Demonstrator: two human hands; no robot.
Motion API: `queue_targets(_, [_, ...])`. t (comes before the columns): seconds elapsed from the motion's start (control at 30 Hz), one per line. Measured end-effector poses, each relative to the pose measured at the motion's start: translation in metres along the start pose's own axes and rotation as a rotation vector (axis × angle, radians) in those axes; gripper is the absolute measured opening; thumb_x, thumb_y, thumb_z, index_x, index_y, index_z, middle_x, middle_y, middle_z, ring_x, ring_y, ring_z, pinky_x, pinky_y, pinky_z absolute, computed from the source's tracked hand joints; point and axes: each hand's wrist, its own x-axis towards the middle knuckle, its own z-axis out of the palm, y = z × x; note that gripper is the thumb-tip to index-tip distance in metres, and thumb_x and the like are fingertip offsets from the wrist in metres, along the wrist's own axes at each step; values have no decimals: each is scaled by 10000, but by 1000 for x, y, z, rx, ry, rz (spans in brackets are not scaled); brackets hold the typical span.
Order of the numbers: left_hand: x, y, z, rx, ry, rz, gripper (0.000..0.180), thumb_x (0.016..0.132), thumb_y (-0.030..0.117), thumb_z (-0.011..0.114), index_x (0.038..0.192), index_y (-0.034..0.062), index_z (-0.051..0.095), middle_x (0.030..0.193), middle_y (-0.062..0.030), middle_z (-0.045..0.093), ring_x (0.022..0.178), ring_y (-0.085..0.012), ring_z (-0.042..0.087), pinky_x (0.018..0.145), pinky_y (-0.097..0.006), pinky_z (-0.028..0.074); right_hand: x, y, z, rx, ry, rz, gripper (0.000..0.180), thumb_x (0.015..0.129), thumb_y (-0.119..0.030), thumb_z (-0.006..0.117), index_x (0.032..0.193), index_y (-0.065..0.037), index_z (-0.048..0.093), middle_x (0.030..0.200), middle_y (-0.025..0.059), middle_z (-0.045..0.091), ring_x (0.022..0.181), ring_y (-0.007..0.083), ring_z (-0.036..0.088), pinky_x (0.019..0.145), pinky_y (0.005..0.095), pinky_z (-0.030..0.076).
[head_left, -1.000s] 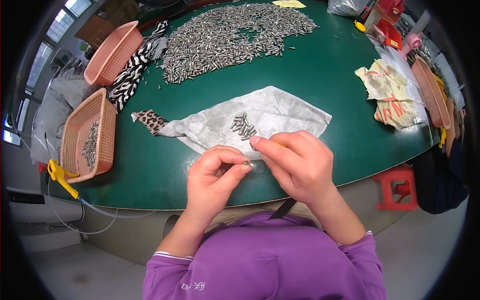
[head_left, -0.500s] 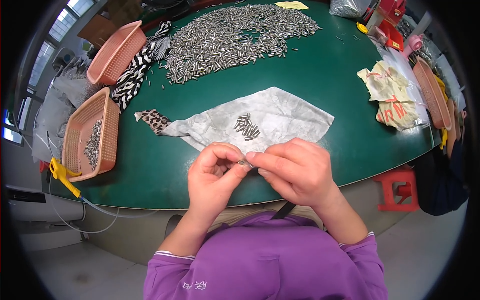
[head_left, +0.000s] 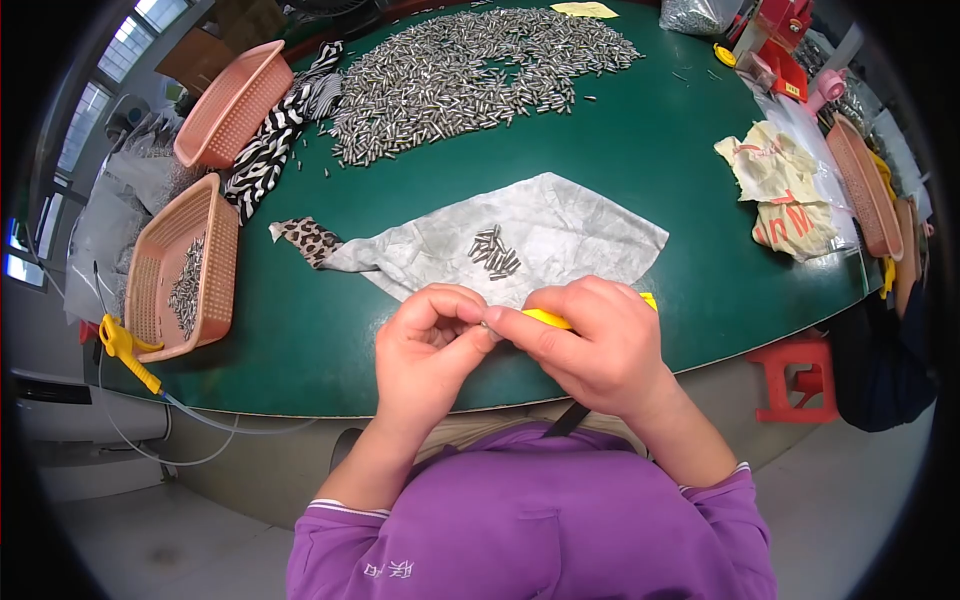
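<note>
My left hand (head_left: 428, 350) is closed, pinching a small metal pin (head_left: 486, 324) between thumb and forefinger; only a bit of it shows. Closed round a slim yellow-handled tool (head_left: 547, 319), my right hand (head_left: 603, 345) meets the left at the pin. The tool's working tip is hidden behind the fingers, so I cannot tell its kind. Just beyond both hands, a little heap of metal pins (head_left: 495, 252) lies on a grey-white cloth (head_left: 590, 230) with a leopard-print end (head_left: 305, 240).
A large spread of metal pins (head_left: 400, 110) covers the far part of the green table (head_left: 680, 130). At left are a pink basket (head_left: 150, 260) holding pins, another basket (head_left: 235, 105), a zebra-print cloth (head_left: 262, 165) and a yellow air gun (head_left: 130, 352). Cream rags (head_left: 790, 215) lie at right.
The yellow-handled tool now shows in my right hand, where no yellow was visible before. The right fingers have shifted slightly; the left hand keeps its pinch in nearly the same place.
</note>
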Motion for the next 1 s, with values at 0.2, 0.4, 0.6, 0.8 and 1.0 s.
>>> queue_targets(0.2, [0,4,-2,38,13,-87,147,831,-67,686,947,-7,618,956,-53,629,861,-97,606,765,-236,510,5,1,1,-88,99,47,347,715,-60,721,1052,-139,721,831,20,630,682,183,584,579,300,460])
queue_targets(0.4, [-3,16,-14,170,145,2,115,950,55,592,1043,14,644,937,-23,641,850,-75,604,762,-220,493,3,-5,5,-92,90,193,336,746,-88,724,1071,-168,694,808,8,608,669,190,579,571,318,467])
queue_targets(0.6, [19,79,-142,1059,784,509,181,957,134,587,1071,19,669,930,-42,632,789,-95,560,701,-229,451,0,-5,4,-75,28,259,322,734,-114,748,1047,-138,674,767,21,580,667,197,576,570,325,464])
queue_targets(0.8, [7,104,-219,1689,876,488,345,873,69,627,1209,6,585,1198,-170,592,1127,-338,558,985,-425,418,2,-3,5,-81,31,264,273,719,-95,738,975,-121,645,760,35,569,690,222,589,586,346,475])
queue_targets(1.0, [14,63,-62,1139,142,298,150,759,32,716,899,45,663,997,-94,629,987,-250,595,890,-350,467,-3,-1,2,-117,35,322,198,718,-57,705,886,-114,616,776,39,584,714,236,603,603,351,477])
